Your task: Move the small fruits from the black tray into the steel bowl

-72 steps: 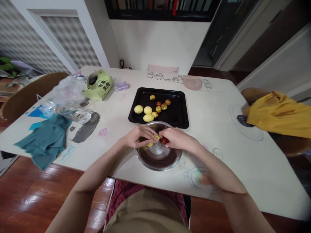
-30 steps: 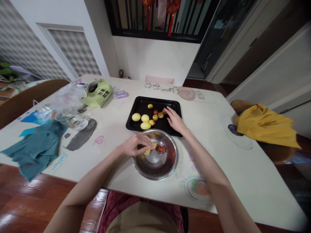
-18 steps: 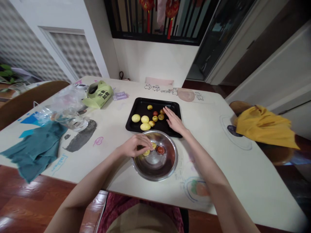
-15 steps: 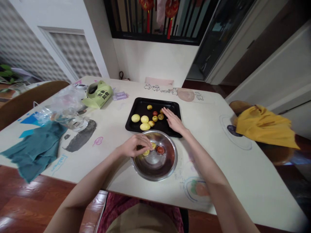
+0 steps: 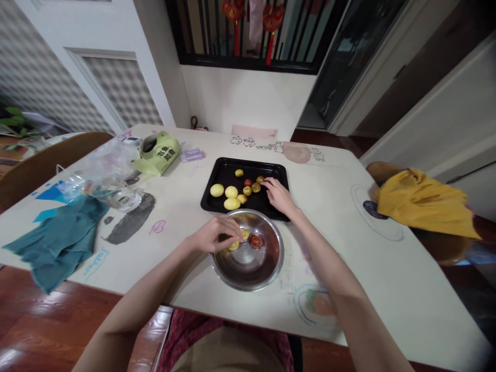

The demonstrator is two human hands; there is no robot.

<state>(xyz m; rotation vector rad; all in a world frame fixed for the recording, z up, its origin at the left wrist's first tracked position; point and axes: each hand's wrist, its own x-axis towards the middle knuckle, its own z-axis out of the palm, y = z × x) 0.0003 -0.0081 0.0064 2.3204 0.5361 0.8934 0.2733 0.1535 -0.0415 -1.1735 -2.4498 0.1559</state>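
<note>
My left hand (image 5: pixel 217 233) reaches over the near-left rim of a steel bowl (image 5: pixel 248 279), fingers bent together and pointing down. Its fingertips are at a small yellow fruit (image 5: pixel 245 234); what lies between them is hidden. Beside it in the bowl are another yellow fruit (image 5: pixel 234 245) and a red round fruit (image 5: pixel 256 241). Over the right part of a black baking tray (image 5: pixel 267 208), my right hand (image 5: pixel 278 196) has its fingers curled, tips on a small yellow-brown fruit (image 5: pixel 260 179). Several similar fruits, a small red one (image 5: pixel 247 182) and larger pale-yellow fruits (image 5: pixel 217 190) lie in the tray.
On the left of the white, drawn-on table (image 5: pixel 186 201) are a green bag-shaped box (image 5: pixel 158 153), a clear glass pitcher (image 5: pixel 122 196), plastic wrapping (image 5: pixel 114 160) and a teal cloth (image 5: pixel 58 237). A yellow cloth (image 5: pixel 424 201) drapes over a chair at the right.
My right hand's fingers, stretched out over the tray before, have curled in and drawn back slightly to a small yellow-brown fruit. My left hand has stayed at the bowl.
</note>
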